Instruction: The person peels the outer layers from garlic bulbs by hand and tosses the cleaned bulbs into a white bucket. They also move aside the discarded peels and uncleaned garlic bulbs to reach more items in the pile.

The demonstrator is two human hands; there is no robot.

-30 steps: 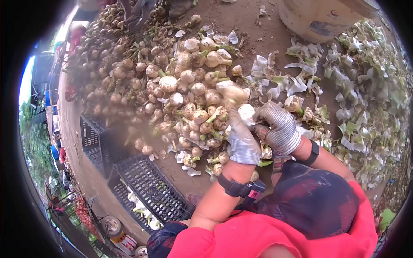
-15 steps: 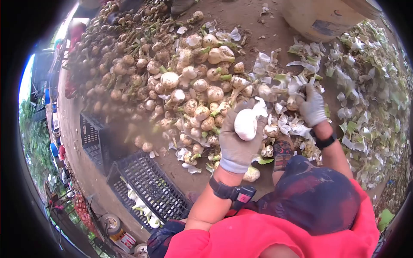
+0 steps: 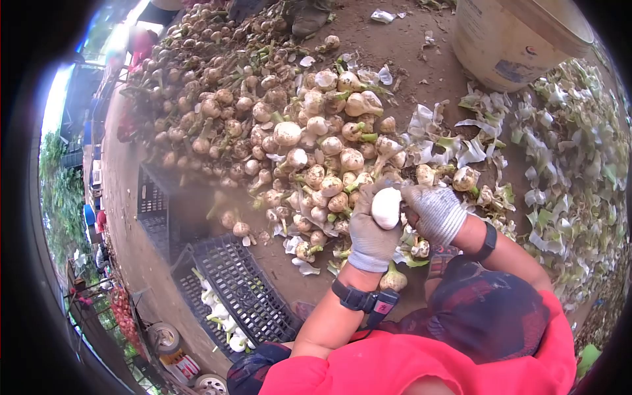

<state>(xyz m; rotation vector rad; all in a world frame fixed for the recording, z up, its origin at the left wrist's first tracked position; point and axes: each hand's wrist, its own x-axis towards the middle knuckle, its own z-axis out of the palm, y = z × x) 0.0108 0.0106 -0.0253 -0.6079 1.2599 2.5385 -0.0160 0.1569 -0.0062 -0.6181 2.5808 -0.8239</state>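
My left hand [image 3: 374,234], in a soiled glove, is closed around a clean white garlic bulb [image 3: 386,208]. At the bulb's right side my gloved right hand [image 3: 431,212] has its fingers curled in against it, hiding the stem end and any loose skin there. Just beyond both hands spreads a heap of dirt-covered garlic bulbs [image 3: 315,176], some with green stem stubs. A single bulb [image 3: 394,279] lies on the ground below my left wrist. Papery peels [image 3: 471,153] are scattered beyond my right hand.
A black plastic crate [image 3: 253,289] at the lower left holds several white bulbs with stems [image 3: 227,322]; another dark crate [image 3: 153,204] stands behind it. At the top right is a dirty white bucket [image 3: 510,46]. Peelings [image 3: 573,171] cover the right side. A shoe [image 3: 311,16] shows at the top.
My right hand has come left from the peels to the bulb's stem side. My left hand still holds the bulb. The whole view has shifted slightly.
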